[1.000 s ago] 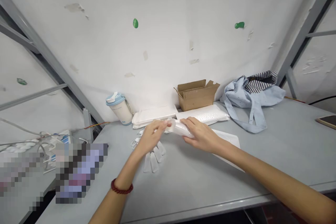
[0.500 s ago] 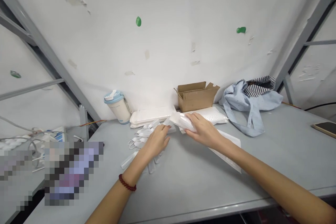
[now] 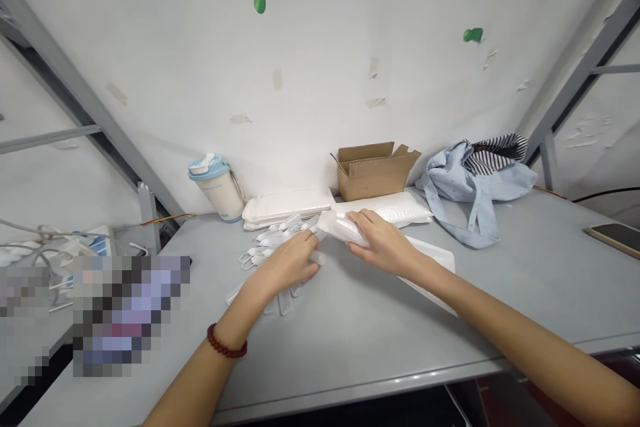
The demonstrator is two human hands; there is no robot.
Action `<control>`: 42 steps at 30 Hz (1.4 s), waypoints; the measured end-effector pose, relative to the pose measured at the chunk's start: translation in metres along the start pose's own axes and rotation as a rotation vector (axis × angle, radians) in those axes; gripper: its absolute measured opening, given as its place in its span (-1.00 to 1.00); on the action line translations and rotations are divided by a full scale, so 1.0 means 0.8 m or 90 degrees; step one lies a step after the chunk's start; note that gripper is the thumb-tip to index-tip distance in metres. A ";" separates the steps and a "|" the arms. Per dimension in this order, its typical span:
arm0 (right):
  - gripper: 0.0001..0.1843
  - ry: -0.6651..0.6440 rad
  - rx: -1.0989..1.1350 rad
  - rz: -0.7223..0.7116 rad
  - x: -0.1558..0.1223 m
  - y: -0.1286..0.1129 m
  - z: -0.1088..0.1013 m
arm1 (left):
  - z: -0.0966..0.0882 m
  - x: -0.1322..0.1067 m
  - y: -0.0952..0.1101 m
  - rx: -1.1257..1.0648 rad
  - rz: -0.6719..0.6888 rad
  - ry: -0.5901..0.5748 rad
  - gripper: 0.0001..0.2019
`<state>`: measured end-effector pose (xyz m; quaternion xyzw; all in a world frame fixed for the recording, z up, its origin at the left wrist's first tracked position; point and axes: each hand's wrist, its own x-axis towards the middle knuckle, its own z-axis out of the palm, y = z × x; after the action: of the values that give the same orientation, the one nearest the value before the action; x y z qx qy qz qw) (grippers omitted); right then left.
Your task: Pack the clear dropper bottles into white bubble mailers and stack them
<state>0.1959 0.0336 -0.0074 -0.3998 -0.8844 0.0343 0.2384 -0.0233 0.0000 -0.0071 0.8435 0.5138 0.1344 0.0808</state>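
Observation:
My right hand (image 3: 383, 243) grips a white bubble mailer (image 3: 433, 283) near its left end, holding it slanted above the table, its far part lowered towards the right. Beside it, my left hand (image 3: 290, 260) reaches over a pile of small white and clear plastic pieces (image 3: 265, 250). Its fingers are curled, and one small clear plastic piece (image 3: 318, 257) shows between fingertips and thumb. Some pieces in the pile have loops; part of the pile is hidden under my hand. Their exact kind I cannot make out.
Flat white mailers (image 3: 285, 205) and a puffy one (image 3: 395, 207) lie along the wall. Behind are a blue-lidded tumbler (image 3: 217, 190) and an open cardboard box (image 3: 377, 173). A light blue cloth bag (image 3: 465, 193) and a phone (image 3: 615, 239) are at right. A blurred-out patch covers the left side.
My left hand has drawn slightly back, and a clear piece now shows at its fingertips. My right hand still grips the mailer. The whole view has shifted a little.

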 end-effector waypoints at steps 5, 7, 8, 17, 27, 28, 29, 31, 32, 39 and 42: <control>-0.59 -0.009 -0.005 0.008 0.000 0.001 0.003 | -0.037 -0.008 -0.006 -0.197 -0.127 0.158 -0.80; -0.58 -0.016 -0.006 0.009 0.000 0.001 0.004 | -0.049 -0.009 -0.005 -0.344 -0.175 0.287 -0.74; -0.57 -0.016 -0.008 0.007 0.000 0.000 0.004 | -0.053 -0.009 -0.004 -0.419 -0.184 0.343 -0.69; -0.56 0.036 0.022 -0.071 -0.003 -0.008 0.003 | -0.019 0.007 0.009 -0.629 -0.243 0.368 -0.64; -0.58 0.070 0.047 -0.100 -0.005 -0.008 0.003 | 0.002 0.006 0.011 -0.379 -0.191 0.371 -0.78; -0.58 0.077 0.045 -0.103 -0.005 -0.009 0.003 | 0.004 0.005 0.011 -0.324 -0.181 0.393 -0.78; -0.58 0.084 0.043 -0.106 -0.005 -0.009 0.003 | 0.006 0.005 0.011 -0.275 -0.174 0.417 -0.78; -0.57 0.095 0.043 -0.110 -0.005 -0.011 0.001 | 0.007 0.003 0.012 -0.208 -0.168 0.461 -0.79; -0.56 0.100 0.044 -0.111 -0.005 -0.012 0.000 | 0.007 0.002 0.013 -0.189 -0.165 0.481 -0.80; -0.56 0.093 0.039 -0.102 -0.005 -0.016 -0.006 | 0.000 -0.002 0.025 -0.125 -0.083 0.572 -0.77; -0.57 0.096 0.037 -0.101 -0.005 -0.015 -0.005 | 0.001 -0.002 0.029 -0.113 -0.023 0.589 -0.80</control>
<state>0.1916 0.0220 -0.0021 -0.3229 -0.8915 0.0105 0.3175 -0.0046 -0.0121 -0.0019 0.6755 0.4971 0.5383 -0.0827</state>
